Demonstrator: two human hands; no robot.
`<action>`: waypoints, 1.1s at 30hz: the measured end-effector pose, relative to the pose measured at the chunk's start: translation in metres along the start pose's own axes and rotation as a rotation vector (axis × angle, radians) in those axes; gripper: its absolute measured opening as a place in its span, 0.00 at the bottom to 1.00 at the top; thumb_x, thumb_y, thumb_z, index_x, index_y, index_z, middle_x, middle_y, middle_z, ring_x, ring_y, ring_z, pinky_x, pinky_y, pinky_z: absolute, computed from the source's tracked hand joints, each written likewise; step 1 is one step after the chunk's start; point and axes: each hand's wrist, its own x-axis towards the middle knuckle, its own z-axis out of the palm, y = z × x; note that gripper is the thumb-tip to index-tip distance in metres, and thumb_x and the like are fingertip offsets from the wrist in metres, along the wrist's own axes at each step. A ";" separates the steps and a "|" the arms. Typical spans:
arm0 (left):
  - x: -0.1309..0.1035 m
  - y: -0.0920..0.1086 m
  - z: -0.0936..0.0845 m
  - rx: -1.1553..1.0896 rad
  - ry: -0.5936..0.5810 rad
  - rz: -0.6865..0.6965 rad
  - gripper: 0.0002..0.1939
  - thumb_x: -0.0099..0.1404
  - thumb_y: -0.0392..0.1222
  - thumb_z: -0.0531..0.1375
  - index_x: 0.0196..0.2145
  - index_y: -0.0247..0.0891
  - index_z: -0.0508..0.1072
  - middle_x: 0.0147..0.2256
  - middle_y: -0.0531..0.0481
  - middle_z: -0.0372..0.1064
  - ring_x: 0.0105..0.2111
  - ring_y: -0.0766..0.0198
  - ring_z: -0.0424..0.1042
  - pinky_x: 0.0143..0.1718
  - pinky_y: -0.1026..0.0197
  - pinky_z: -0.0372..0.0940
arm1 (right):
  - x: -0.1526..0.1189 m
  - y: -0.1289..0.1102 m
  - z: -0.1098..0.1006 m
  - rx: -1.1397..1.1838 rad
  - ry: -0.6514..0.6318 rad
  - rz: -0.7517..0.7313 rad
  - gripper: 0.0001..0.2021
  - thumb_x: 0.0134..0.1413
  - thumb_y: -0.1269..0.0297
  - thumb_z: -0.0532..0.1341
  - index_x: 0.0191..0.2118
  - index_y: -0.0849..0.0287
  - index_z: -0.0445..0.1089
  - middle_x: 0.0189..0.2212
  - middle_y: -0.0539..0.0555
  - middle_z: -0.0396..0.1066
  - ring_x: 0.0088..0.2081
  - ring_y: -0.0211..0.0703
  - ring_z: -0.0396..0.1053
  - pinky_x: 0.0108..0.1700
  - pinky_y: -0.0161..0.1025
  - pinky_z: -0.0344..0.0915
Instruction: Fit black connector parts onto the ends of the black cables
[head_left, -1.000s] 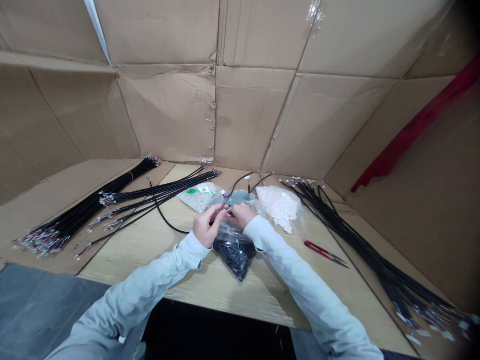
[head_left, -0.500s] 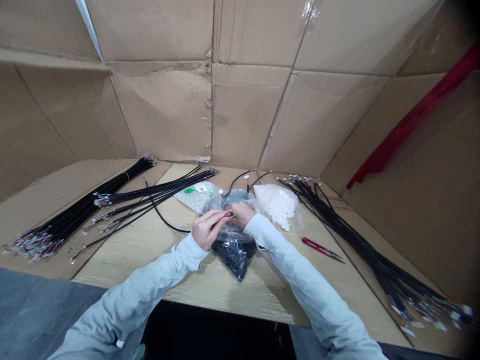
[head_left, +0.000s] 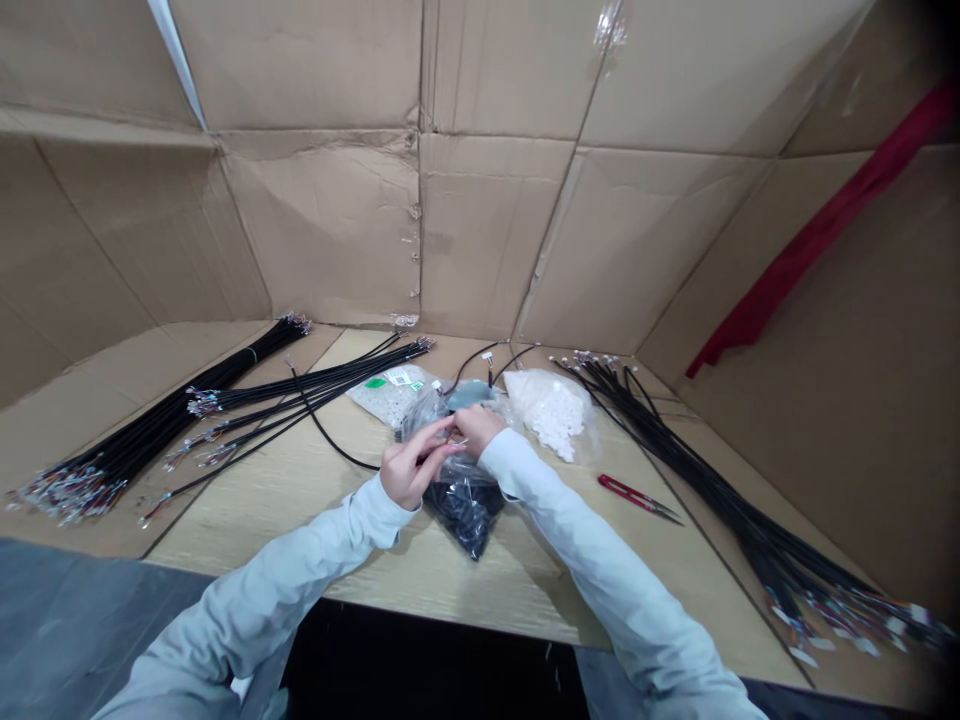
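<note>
Red-handled snips (head_left: 639, 498) on the pale tabletop (head_left: 690, 580), a red strip (head_left: 810, 245) across the right cardboard wall (head_left: 847, 410).

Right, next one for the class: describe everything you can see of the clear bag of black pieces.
The clear bag looks like thin, shiny, crinkled plastic. Small black pieces are bunched in its lower part, too small to make out singly. It lies on the pale tabletop, one filled corner pointing toward the wearer. Its upper part looks rumpled and is partly hidden by the left hand and right hand; whether either touches it cannot be told.
</note>
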 end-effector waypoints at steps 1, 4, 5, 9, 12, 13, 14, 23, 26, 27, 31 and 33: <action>0.001 0.000 0.001 -0.069 0.015 -0.049 0.16 0.61 0.37 0.54 0.47 0.35 0.68 0.31 0.47 0.75 0.15 0.74 0.64 0.21 0.69 0.65 | -0.002 0.000 -0.003 0.013 0.011 0.001 0.13 0.49 0.62 0.57 0.39 0.60 0.72 0.37 0.62 0.70 0.41 0.46 0.69 0.41 0.36 0.62; 0.010 0.006 0.003 -0.257 0.079 -0.227 0.10 0.60 0.41 0.56 0.36 0.32 0.71 0.31 0.44 0.75 0.13 0.75 0.61 0.14 0.70 0.59 | -0.010 0.005 -0.019 0.061 0.061 -0.032 0.12 0.52 0.64 0.54 0.39 0.59 0.72 0.37 0.60 0.71 0.43 0.45 0.69 0.43 0.36 0.62; 0.014 0.010 0.004 -0.308 0.102 -0.295 0.11 0.59 0.42 0.56 0.34 0.32 0.70 0.31 0.43 0.74 0.12 0.76 0.60 0.13 0.70 0.56 | -0.014 0.007 -0.026 0.075 0.080 -0.049 0.12 0.53 0.65 0.53 0.38 0.59 0.73 0.38 0.59 0.71 0.43 0.44 0.68 0.44 0.35 0.61; 0.028 0.025 0.007 -0.411 0.163 -0.481 0.14 0.56 0.47 0.58 0.31 0.30 0.71 0.29 0.43 0.74 0.11 0.76 0.59 0.09 0.70 0.47 | -0.035 0.019 -0.050 0.276 0.134 -0.125 0.12 0.54 0.66 0.53 0.39 0.62 0.72 0.31 0.55 0.72 0.33 0.35 0.70 0.39 0.30 0.63; 0.034 0.031 0.008 -0.394 0.174 -0.517 0.17 0.55 0.49 0.58 0.32 0.29 0.72 0.27 0.44 0.73 0.10 0.76 0.56 0.09 0.70 0.45 | -0.047 0.024 -0.057 0.601 0.083 -0.189 0.12 0.51 0.64 0.55 0.37 0.66 0.71 0.22 0.53 0.70 0.23 0.32 0.66 0.28 0.28 0.63; 0.036 0.032 0.009 -0.386 0.169 -0.523 0.17 0.55 0.49 0.58 0.33 0.29 0.73 0.26 0.45 0.73 0.10 0.77 0.56 0.09 0.70 0.45 | -0.049 0.024 -0.057 0.675 0.073 -0.199 0.12 0.50 0.64 0.56 0.37 0.66 0.71 0.21 0.53 0.70 0.21 0.31 0.66 0.27 0.28 0.63; 0.039 0.033 0.009 -0.382 0.161 -0.529 0.18 0.55 0.50 0.58 0.34 0.29 0.73 0.26 0.46 0.72 0.10 0.77 0.55 0.09 0.70 0.44 | -0.051 0.024 -0.057 0.730 0.076 -0.208 0.12 0.49 0.64 0.57 0.37 0.67 0.71 0.21 0.53 0.69 0.21 0.31 0.65 0.26 0.28 0.63; 0.072 0.048 0.001 -0.008 -0.093 -0.364 0.17 0.59 0.48 0.54 0.31 0.31 0.76 0.22 0.49 0.67 0.18 0.72 0.61 0.19 0.68 0.57 | -0.056 0.031 -0.064 1.034 0.188 -0.214 0.14 0.42 0.59 0.61 0.30 0.68 0.70 0.18 0.50 0.66 0.19 0.29 0.63 0.24 0.27 0.63; 0.077 0.058 -0.002 0.284 -0.226 -0.192 0.17 0.62 0.45 0.51 0.35 0.33 0.76 0.26 0.47 0.69 0.23 0.69 0.66 0.25 0.66 0.60 | -0.060 0.033 -0.067 1.124 0.205 -0.188 0.19 0.35 0.55 0.64 0.31 0.68 0.70 0.18 0.50 0.66 0.19 0.29 0.62 0.24 0.28 0.63; 0.078 0.061 -0.002 0.402 -0.271 -0.124 0.16 0.63 0.44 0.50 0.36 0.34 0.75 0.27 0.47 0.70 0.25 0.67 0.67 0.28 0.65 0.62 | -0.061 0.034 -0.068 1.132 0.205 -0.179 0.21 0.34 0.54 0.65 0.31 0.68 0.70 0.18 0.49 0.66 0.19 0.29 0.62 0.24 0.29 0.63; 0.076 0.069 0.005 0.787 -0.368 0.094 0.18 0.64 0.38 0.46 0.44 0.29 0.70 0.33 0.40 0.70 0.34 0.59 0.70 0.38 0.58 0.64 | -0.066 0.033 -0.071 1.101 0.190 -0.154 0.21 0.32 0.53 0.66 0.29 0.68 0.69 0.17 0.49 0.65 0.18 0.29 0.62 0.23 0.28 0.62; 0.074 0.071 0.010 0.893 -0.376 0.111 0.18 0.64 0.38 0.46 0.45 0.26 0.68 0.34 0.38 0.70 0.36 0.57 0.70 0.38 0.56 0.64 | -0.068 0.032 -0.072 1.090 0.192 -0.145 0.20 0.32 0.53 0.66 0.28 0.68 0.69 0.16 0.49 0.65 0.18 0.29 0.61 0.23 0.28 0.61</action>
